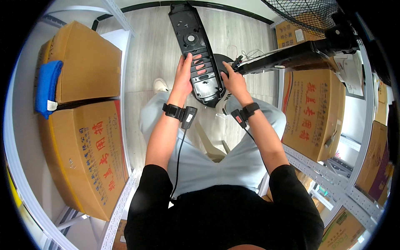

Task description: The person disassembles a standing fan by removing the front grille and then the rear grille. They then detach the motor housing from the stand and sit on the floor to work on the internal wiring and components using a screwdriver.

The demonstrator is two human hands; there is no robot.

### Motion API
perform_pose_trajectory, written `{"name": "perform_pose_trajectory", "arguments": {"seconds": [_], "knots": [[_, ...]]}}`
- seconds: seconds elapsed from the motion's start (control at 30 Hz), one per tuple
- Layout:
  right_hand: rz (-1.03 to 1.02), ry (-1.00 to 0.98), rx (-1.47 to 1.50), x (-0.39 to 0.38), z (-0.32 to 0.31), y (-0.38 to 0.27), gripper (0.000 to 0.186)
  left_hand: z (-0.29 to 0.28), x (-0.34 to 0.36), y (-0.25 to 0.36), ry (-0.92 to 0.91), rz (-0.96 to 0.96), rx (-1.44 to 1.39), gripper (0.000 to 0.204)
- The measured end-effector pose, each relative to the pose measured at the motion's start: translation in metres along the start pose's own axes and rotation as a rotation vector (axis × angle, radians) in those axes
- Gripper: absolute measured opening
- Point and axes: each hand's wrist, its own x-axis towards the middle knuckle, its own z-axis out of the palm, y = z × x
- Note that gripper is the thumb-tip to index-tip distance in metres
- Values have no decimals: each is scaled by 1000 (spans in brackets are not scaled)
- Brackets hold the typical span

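Observation:
A long black plastic housing panel, with crosswise slots and a round silvery spot, stands tilted between my knees. My left hand is closed on its left edge, thumb in front; fingers behind it show through the slots. Beside the panel's right edge is my right hand, index finger extended and the others slightly bent. Its fingers are apart, and I see nothing held in them. Whether its fingertips touch the panel is unclear. Behind them lies a round black base, partly hidden by the panel.
A black pole slants in from the right, near a black mesh guard. Thin loose wires lie by its end. Cardboard boxes with a blue cloth fill the left shelf; another carton sits on the right rack.

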Motion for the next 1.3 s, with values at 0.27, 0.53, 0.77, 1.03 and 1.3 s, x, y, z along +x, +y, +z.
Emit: {"name": "perform_pose_trajectory", "arguments": {"seconds": [0.27, 0.53, 0.77, 1.03, 1.3], "knots": [[77, 100, -200, 37, 20, 7, 38, -9, 1, 0, -11, -38, -13, 48], [47, 204, 398, 5, 5, 2, 14, -18, 4, -6, 13, -40, -103, 44], [207, 91, 1090, -46, -28, -3, 26, -18, 4, -8, 71, -50, -75, 45], [300, 78, 1458, -68, -46, -1, 25, -22, 3, -4, 119, 92, -12, 44], [226, 10, 1587, -85, -53, -63, 25, -4, -3, -19, 14, -11, -76, 43]]}}
